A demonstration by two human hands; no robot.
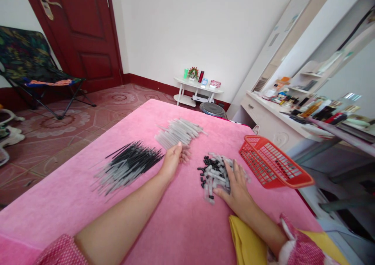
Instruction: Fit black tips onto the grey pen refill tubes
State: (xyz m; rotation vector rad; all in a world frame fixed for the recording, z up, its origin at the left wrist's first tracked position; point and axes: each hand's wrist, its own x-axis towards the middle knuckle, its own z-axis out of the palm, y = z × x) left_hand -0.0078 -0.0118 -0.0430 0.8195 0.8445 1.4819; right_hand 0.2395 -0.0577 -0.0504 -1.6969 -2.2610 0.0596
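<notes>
On a pink-covered table (181,226) lie three piles. My left hand (172,159) rests at the near end of a pile of clear pen barrels (178,132), fingers curled onto them. My right hand (234,183) lies flat with spread fingers on a heap of small grey and black pen caps (212,171). A pile of black pen refills (129,165) lies left of my left hand, untouched.
A red plastic basket (272,163) sits at the table's right edge beside my right hand. A yellow cloth (246,241) lies under my right forearm. A folding chair (32,69), a red door and a cluttered white dresser (293,116) stand around the table.
</notes>
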